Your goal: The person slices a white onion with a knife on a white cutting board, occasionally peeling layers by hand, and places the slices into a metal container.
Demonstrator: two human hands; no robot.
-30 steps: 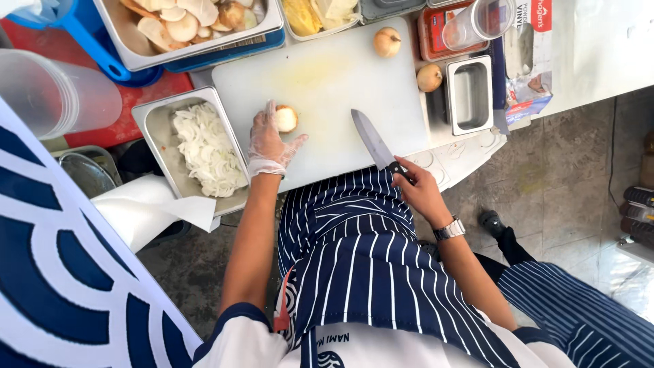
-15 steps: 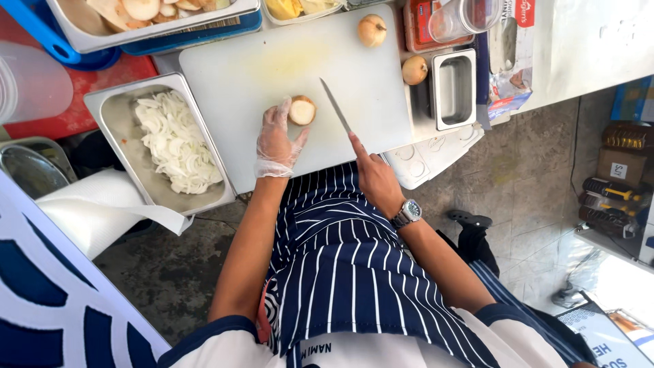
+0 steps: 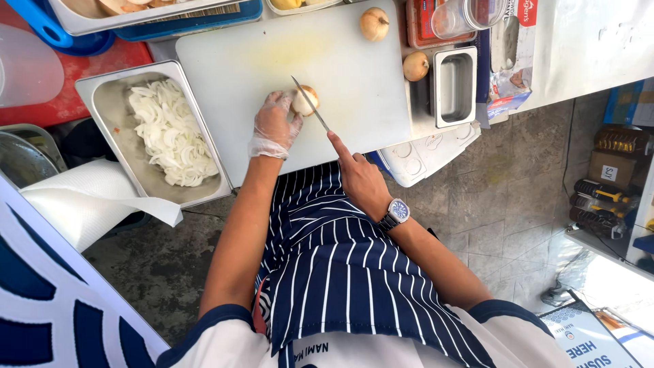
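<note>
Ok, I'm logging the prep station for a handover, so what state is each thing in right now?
Left hand: gloved, holding the onion.
Right hand: bare, gripping the knife.
Onion on the board: peeled, blade on it.
Knife: edge down on the onion.
Cutting board: white, faintly stained yellow.
Metal tray: part full of sliced onion.
Two onions: whole, unpeeled.
Small metal tub: empty.

Matt white, probably plastic cutting board; brushed metal tray; glossy steel knife.
</note>
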